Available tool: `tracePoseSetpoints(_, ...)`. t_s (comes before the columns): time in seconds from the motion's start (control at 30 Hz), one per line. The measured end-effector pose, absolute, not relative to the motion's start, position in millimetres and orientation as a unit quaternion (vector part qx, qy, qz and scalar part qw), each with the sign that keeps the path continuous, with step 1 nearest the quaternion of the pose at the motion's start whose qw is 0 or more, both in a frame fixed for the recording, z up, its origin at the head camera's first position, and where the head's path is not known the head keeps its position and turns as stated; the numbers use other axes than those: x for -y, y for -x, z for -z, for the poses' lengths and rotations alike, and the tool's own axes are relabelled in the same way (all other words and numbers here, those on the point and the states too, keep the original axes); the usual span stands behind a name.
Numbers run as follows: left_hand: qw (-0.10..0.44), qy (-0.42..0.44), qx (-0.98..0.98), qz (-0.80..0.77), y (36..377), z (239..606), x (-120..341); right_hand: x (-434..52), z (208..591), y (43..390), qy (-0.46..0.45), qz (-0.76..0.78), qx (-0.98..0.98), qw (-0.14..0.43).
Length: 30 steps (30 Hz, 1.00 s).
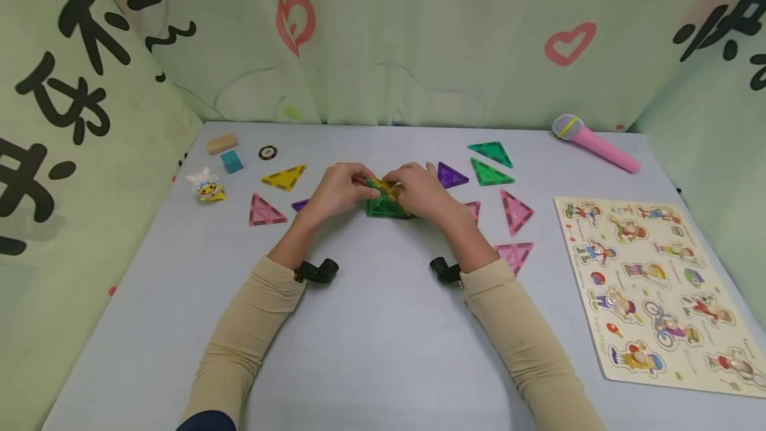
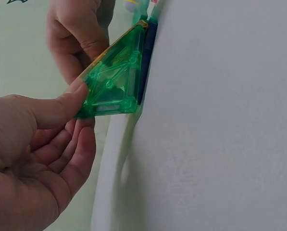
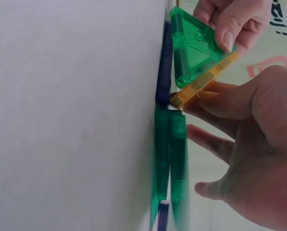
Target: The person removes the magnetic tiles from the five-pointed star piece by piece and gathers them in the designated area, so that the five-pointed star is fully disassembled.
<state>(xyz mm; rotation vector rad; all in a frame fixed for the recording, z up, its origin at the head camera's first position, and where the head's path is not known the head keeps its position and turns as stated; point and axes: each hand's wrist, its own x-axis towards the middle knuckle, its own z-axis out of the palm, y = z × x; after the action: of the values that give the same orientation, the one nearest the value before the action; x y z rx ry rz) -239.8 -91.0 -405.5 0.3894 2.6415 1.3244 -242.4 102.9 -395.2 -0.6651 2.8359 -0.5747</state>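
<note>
In the head view, my two hands meet at the middle of the table. My left hand (image 1: 344,188) pinches the corner of a green triangular magnetic tile (image 2: 109,84) between thumb and fingers. That tile stands tilted, with a yellow triangular magnetic tile (image 3: 203,82) slanting against its edge. My right hand (image 1: 421,190) grips the yellow tile from the other side, some of its fingers spread apart in the right wrist view. Dark blue tile edge (image 3: 164,62) shows beside the green tile. Below it appear green tile edges (image 3: 169,154). The fingers partly hide the joined tiles in the head view.
Yellow (image 1: 284,178), pink (image 1: 266,210), purple (image 1: 451,175) and green (image 1: 493,172) triangular tiles lie on both sides. Left stand a small figurine (image 1: 207,186), blue block (image 1: 231,162) and wooden block (image 1: 222,143). Right lie a pink microphone (image 1: 598,143) and a picture puzzle board (image 1: 622,271).
</note>
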Motion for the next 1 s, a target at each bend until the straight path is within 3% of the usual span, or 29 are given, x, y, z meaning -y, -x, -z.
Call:
tracePoseSetpoints(0.33,0.08,-0.132,-0.882,-0.445,239,404,92,-111,402,249,0.215,0.318,-0.916,0.118)
tracePoseSetpoints(0.77,0.112,-0.141,-0.889,-0.421,242,395,103,-110,402,247,0.202,0.369,-0.896,0.145)
tracePoseSetpoints(1.0,0.086,-0.11,-0.895,-0.423,243,393,114,-111,403,246,0.191,0.387,-0.887,0.167)
